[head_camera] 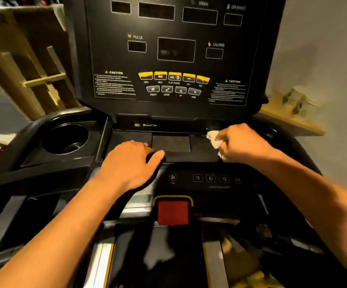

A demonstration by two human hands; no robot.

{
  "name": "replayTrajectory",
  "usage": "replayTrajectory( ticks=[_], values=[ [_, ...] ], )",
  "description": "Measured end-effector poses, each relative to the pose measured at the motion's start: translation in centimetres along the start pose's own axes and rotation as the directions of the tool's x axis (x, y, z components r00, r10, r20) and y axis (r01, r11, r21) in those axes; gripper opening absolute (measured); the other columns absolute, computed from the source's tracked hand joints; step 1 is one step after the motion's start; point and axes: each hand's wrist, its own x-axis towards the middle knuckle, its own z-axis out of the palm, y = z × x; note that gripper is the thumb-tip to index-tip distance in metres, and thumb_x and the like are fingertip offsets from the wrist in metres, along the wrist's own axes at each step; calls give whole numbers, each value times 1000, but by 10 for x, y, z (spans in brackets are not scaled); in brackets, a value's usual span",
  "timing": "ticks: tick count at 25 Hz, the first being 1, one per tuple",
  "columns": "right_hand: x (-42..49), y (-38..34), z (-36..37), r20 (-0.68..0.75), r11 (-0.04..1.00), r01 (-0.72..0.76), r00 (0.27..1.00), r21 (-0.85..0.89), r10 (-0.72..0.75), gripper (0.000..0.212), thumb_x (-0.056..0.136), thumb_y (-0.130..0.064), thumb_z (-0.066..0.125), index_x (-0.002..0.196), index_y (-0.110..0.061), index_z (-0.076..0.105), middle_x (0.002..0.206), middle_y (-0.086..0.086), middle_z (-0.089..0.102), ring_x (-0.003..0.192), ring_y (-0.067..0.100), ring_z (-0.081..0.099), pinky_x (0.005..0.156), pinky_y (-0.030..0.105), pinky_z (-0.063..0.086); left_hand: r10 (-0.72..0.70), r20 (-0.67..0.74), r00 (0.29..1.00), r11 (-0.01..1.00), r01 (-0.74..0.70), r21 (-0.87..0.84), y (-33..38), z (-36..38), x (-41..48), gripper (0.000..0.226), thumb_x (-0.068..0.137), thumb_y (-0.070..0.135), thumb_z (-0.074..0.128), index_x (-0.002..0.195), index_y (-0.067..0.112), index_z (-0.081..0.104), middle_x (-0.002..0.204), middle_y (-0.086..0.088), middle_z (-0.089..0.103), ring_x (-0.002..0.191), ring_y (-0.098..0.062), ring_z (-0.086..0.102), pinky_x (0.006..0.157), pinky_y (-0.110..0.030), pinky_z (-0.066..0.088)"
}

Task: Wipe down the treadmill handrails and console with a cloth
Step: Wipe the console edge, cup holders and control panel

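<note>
A black treadmill console with dark displays and yellow buttons fills the upper middle of the head view. Below it lies a flat black tray ledge. My right hand is closed around a small crumpled white cloth, which it presses onto the right end of that ledge. My left hand rests palm down on the ledge's front edge, thumb hooked over it, holding nothing. The left handrail curves round the console's left side. The right handrail is mostly hidden behind my right arm.
A round cup holder sits left of the ledge. Speed keys and a red stop button lie below my hands. A wooden frame stands at the left, a wooden shelf with a clear object at the right, against a pale wall.
</note>
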Motion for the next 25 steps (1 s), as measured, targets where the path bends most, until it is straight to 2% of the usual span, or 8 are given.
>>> replayTrajectory(
  ticks=[1, 4, 7, 12, 16, 19, 22, 25],
  values=[
    [1, 3, -4, 21, 1000, 4, 1000, -2, -4, 27, 75, -14, 59, 98, -21, 72, 96, -6, 68, 85, 21, 64, 77, 28, 53, -28, -5, 1000, 1000, 28, -5, 4, -2, 0, 70, 89, 62, 18, 100, 18, 71, 109, -7, 69, 107, -32, 60, 90, -38, 45],
    [12, -15, 10, -37, 966, 250, 967, -64, -253, 29, 82, -12, 55, 106, -20, 68, 107, 8, 62, 98, 29, 60, 83, 32, 51, -147, 12, 989, 988, 147, -47, 19, -1, 3, 55, 94, 59, 31, 82, 17, 64, 94, -12, 69, 96, -36, 61, 76, -38, 46],
    [15, -26, 23, -53, 928, 372, 927, -18, -372, 28, 88, -9, 50, 111, -18, 64, 102, 8, 50, 100, 31, 56, 78, 32, 44, -219, 16, 976, 974, 219, -54, 27, 2, 6, 47, 95, 56, 35, 71, 20, 55, 87, -14, 68, 92, -37, 62, 72, -37, 46],
    [10, 10, -2, 1, 974, 160, 987, -159, -162, 19, 80, -8, 56, 97, -12, 65, 94, 13, 54, 86, 37, 59, 70, 34, 50, -317, 38, 948, 943, 320, -91, 31, 1, 4, 54, 96, 52, 41, 112, 8, 67, 115, -19, 68, 114, -38, 57, 94, -43, 48],
    [19, -13, 17, -32, 945, 325, 945, -47, -326, 25, 91, -17, 50, 111, -10, 63, 110, 18, 55, 95, 39, 58, 77, 36, 48, -308, 8, 951, 947, 308, -90, 35, -2, 5, 51, 96, 50, 42, 108, 8, 69, 109, -20, 70, 110, -40, 58, 93, -43, 48],
    [21, -10, 25, -25, 908, 419, 908, 23, -418, 32, 91, -15, 49, 121, -20, 61, 113, 11, 50, 101, 35, 56, 86, 40, 50, -286, 1, 958, 958, 286, -37, 34, -5, 8, 49, 96, 51, 39, 87, 13, 69, 88, -19, 70, 99, -41, 59, 90, -44, 46],
    [20, 20, 10, 22, 937, 341, 940, -76, -340, 30, 84, -13, 54, 109, -24, 67, 109, 8, 55, 96, 32, 59, 83, 38, 53, -274, -9, 962, 961, 274, -27, 32, -7, 10, 50, 97, 52, 37, 95, 17, 73, 91, -19, 70, 103, -40, 58, 100, -48, 39],
    [17, 60, -8, 73, 982, 183, 981, -49, -179, 29, 78, -11, 53, 95, -24, 72, 102, 6, 67, 91, 28, 65, 82, 36, 56, -254, -14, 967, 966, 254, 42, 22, 0, 12, 57, 96, 55, 33, 104, 15, 73, 99, -15, 72, 108, -35, 59, 112, -52, 26]
  ],
)
